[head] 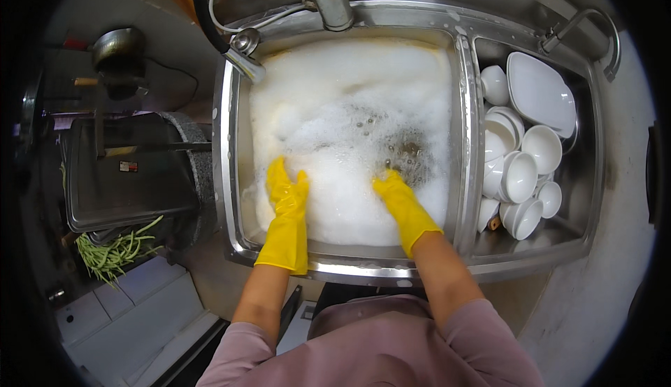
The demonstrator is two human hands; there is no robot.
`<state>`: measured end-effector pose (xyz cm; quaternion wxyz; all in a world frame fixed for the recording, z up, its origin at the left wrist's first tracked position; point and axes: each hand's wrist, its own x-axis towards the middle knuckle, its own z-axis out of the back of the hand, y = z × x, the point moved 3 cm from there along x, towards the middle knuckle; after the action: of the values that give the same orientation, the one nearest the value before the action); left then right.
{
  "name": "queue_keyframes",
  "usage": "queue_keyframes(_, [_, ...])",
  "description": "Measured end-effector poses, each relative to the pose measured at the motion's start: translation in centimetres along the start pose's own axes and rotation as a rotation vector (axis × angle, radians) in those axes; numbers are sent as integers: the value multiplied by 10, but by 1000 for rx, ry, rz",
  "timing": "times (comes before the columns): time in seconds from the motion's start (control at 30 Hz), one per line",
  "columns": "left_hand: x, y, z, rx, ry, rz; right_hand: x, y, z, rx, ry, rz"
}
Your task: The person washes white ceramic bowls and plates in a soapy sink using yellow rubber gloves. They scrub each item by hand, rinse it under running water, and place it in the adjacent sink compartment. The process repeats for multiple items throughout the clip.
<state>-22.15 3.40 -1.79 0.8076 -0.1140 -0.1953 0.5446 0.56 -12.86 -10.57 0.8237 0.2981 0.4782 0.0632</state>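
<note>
Both my hands wear yellow rubber gloves and reach into the large left basin of a stainless steel sink (pixel 463 140), which is filled with white suds (pixel 335 198). My left hand (pixel 287 190) is at the left part of the foam, its fingers partly spread and nothing visible in them. My right hand (pixel 396 190) lies further right, beside a dark patch of bubbly water (pixel 411 148); its fingertips dip into the suds, so what it may touch is hidden. Anything under the foam cannot be seen.
White bowls (pixel 519 177) and a white square dish (pixel 540 90) fill the right basin. A faucet (pixel 333 4) and a spray hose head (pixel 246 64) overhang the left basin; a curved tap (pixel 613 46) is at right. Green beans (pixel 118 250) lie by a dark tray (pixel 131 177).
</note>
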Motion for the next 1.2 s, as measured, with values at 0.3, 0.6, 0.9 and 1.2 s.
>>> queue_keyframes(0.3, [-6, 17, 21, -101, 140, 63, 11, -12, 18, 287, 224, -132])
queue_keyframes(0.6, [7, -14, 66, -185, 515, 543, 2, -7, 5, 310, 161, -116])
queue_keyframes(0.9, [1, 5, 40, -566, 264, 480, 0, 24, 59, 521, -262, 82])
queue_keyframes(1.2, [-1, -91, 42, -483, 120, 518, -147, 114, -1, 93, -300, 1163])
